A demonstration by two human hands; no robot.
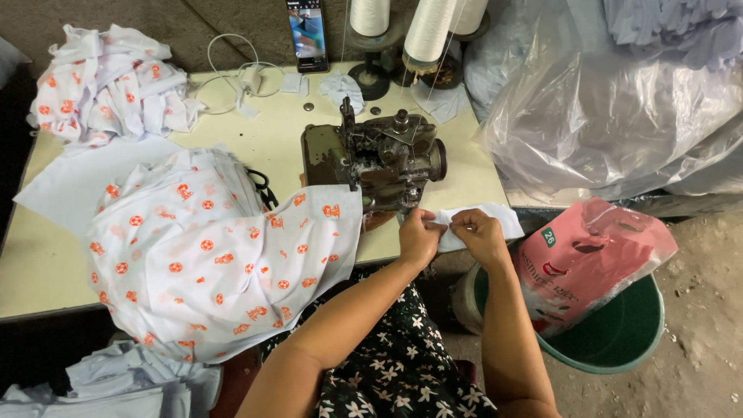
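Two hands logged at the bench (433, 166) front edge: I see my left hand (419, 237) and right hand (480, 235) with fingers pinching a small white cloth strip (495, 218), just at 5 o'clock of the sewing machine (375, 159). Printed white fabric (224, 263) is heaped at 9 o'clock of the hands; a green tub (619, 329) with a pink bag (588, 259) sits at 4 o'clock.

Sewing machine (379, 159) on table (39, 263), thread cones (426, 31) behind it.
Printed fabric pile (217, 263) lies left; bucket (619, 333) stands right, on the floor.
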